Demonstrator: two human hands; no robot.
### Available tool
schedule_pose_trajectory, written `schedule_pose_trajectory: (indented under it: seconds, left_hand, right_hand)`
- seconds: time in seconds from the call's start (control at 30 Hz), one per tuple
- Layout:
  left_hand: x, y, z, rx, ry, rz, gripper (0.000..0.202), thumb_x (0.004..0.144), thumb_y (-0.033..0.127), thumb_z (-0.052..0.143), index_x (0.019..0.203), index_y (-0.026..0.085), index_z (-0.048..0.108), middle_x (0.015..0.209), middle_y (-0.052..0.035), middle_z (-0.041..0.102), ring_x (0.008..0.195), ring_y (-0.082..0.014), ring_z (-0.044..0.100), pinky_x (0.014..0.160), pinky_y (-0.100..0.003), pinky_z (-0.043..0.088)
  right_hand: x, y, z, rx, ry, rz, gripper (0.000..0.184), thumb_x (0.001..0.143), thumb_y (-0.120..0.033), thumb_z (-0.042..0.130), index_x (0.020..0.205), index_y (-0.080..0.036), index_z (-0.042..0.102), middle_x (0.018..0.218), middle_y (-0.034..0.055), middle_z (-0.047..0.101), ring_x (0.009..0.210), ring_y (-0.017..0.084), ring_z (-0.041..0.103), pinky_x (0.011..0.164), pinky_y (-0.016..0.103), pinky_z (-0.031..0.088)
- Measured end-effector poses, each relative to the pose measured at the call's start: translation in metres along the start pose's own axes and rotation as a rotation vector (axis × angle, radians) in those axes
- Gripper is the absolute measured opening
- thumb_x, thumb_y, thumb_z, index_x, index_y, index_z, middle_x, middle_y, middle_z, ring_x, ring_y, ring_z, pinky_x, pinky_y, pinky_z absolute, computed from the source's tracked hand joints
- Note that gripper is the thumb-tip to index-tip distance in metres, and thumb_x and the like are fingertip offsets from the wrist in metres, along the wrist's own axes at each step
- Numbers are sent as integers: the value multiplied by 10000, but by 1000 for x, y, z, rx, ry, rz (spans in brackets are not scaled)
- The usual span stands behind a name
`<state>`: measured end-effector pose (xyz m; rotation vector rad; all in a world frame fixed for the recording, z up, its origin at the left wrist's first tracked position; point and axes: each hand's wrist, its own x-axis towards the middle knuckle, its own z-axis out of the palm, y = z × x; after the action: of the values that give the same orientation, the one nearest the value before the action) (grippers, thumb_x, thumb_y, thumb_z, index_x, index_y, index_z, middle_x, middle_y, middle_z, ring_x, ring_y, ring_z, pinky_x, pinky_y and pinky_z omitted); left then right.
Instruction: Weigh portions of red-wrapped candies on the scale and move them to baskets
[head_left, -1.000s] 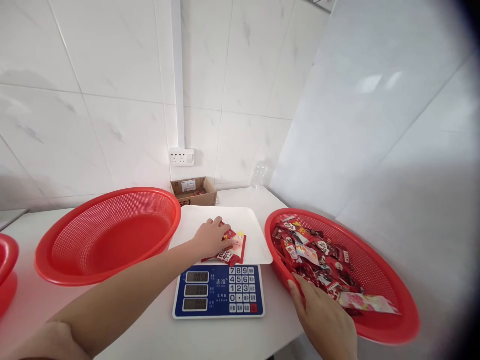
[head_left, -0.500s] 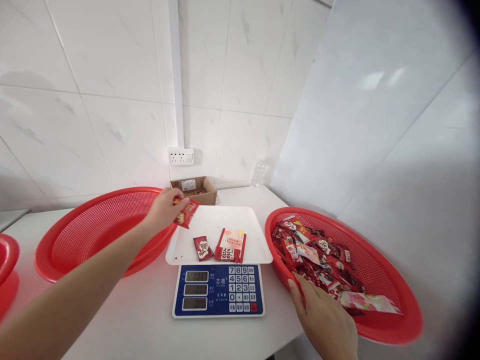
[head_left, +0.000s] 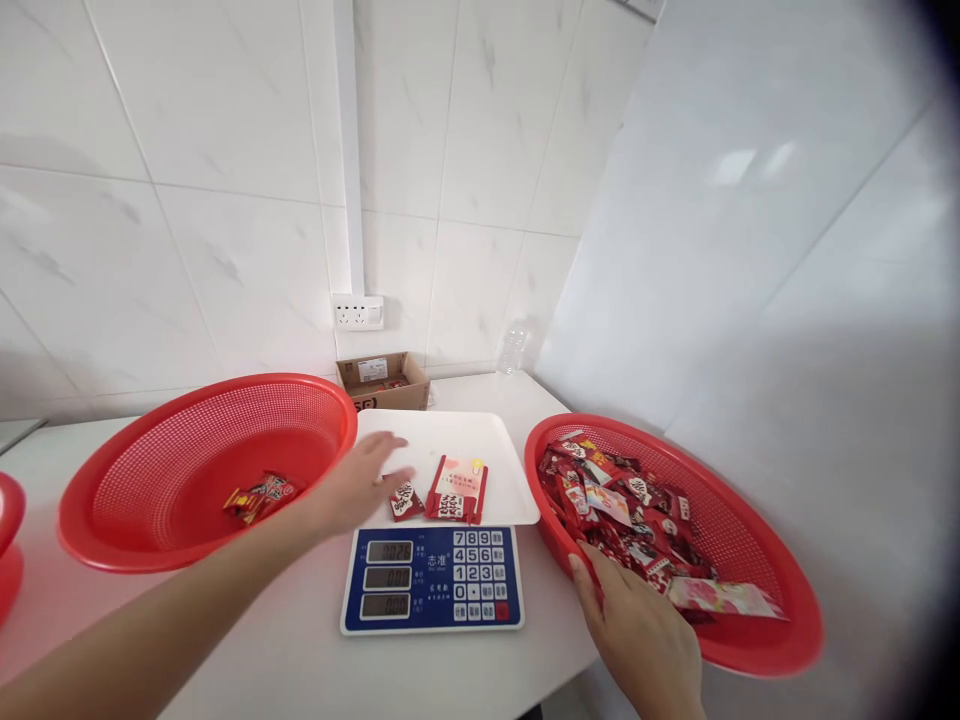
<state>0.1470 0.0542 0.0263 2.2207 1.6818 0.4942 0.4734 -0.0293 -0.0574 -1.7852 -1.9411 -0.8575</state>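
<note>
Gripping one basket [head_left: 808, 635] beside one scale [head_left: 433, 585]: right fingers [head_left: 589, 598]

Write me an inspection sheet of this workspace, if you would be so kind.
Surface: white table under the scale.
Job's things: small red packet and larger pink-and-red packet on the scale's white tray; a few packets in the left basket, a pile in the right basket.
Clutter: open cardboard box, clear container; part of a third basket at left edge.
Left grip: bare hand, open by the small packet; contact unclear.
Right grip: bare hand, closed on the right basket's rim.
Cables: nothing seen.
Surroundings: tiled wall, socket, white trunking.
</note>
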Motion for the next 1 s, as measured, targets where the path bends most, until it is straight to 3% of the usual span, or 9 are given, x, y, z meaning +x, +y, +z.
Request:
schedule_pose_trajectory:
  seconds: [0.07, 0.17, 0.27, 0.37, 0.47, 0.6, 0.7, 0.8, 1.0]
  left_hand:
    - [-2, 27, 21, -31, -134, 73, 626, 873, 605, 280, 1377, 245, 372, 1486, -98, 359, 1372, -237, 311, 1088, -438, 310]
    - [3, 57, 42, -29, -260, 127, 735, 822, 698, 273, 1432, 289, 274, 1547, -100, 230, 1423, -306, 154, 1079, -598, 222]
    - [20, 72, 54, 9, -303, 126, 863, 772, 753, 288, 1467, 252, 182, 1559, -157, 127, 1420, -383, 52, 1019, -726, 115]
    - [36, 79, 61, 59, -330, 147, 912, 736, 772, 335, 1460, 229, 220, 1546, -196, 135, 1407, -427, 66, 981, -771, 44]
    - [38, 80, 64, 93, -362, 216, 888, 719, 773, 374, 1423, 234, 324, 1535, -197, 186, 1403, -432, 91, 995, -757, 37]
    - [25, 74, 65, 109, -351, 334, 867, 691, 734, 496, 1400, 254, 356, 1516, -189, 265, 1389, -423, 183, 1024, -716, 120]
    - [15, 64, 66, 116, -296, 425, 623, 762, 455, 608, 1332, 285, 422, 1463, -134, 387, 1356, -359, 296, 1046, -621, 230]
    - [11, 55, 65, 104, -249, 492, 491, 782, 154, 538, 1251, 288, 478, 1369, -79, 503, 1283, -286, 405, 1014, -506, 339]
    - [5, 48, 55, 33, -141, 476, 378, 745, 94, 502, 1081, 260, 554, 1141, -26, 655, 1038, -230, 561, 860, -377, 462]
  right_hand:
    - [0, 0, 0, -2, -15, 0, 508, 964, -419, 288, 959, -158, 724, 796, 67, 739, 665, 160, 682, 574, 244, 474]
    - [1, -1, 0, -3, -52, 20, 482, 959, -418, 306, 963, -179, 724, 797, 60, 741, 640, 162, 680, 557, 248, 473]
    - [1, -1, 0, 17, -55, 29, 474, 958, -411, 306, 976, -184, 722, 807, 59, 743, 651, 163, 682, 567, 248, 478]
    - [1, -1, 0, 32, -34, 28, 471, 959, -403, 309, 983, -173, 719, 807, 61, 742, 654, 160, 682, 569, 247, 478]
    - [1, -1, -1, 38, -10, 5, 461, 962, -385, 313, 961, -170, 721, 798, 57, 741, 648, 152, 679, 572, 242, 472]
    - [2, -1, -1, 29, 20, -22, 456, 966, -364, 313, 958, -156, 719, 781, 54, 739, 634, 147, 677, 564, 246, 462]
    - [2, -1, -1, 22, 13, 2, 451, 961, -384, 328, 947, -165, 722, 781, 48, 740, 644, 155, 683, 552, 251, 456]
    - [1, -1, -1, 27, -2, 21, 458, 959, -402, 326, 957, -172, 722, 784, 47, 740, 645, 159, 682, 554, 254, 455]
    - [-1, 0, 2, 27, -12, 18, 460, 960, -400, 320, 970, -169, 718, 797, 61, 739, 654, 162, 680, 582, 253, 455]
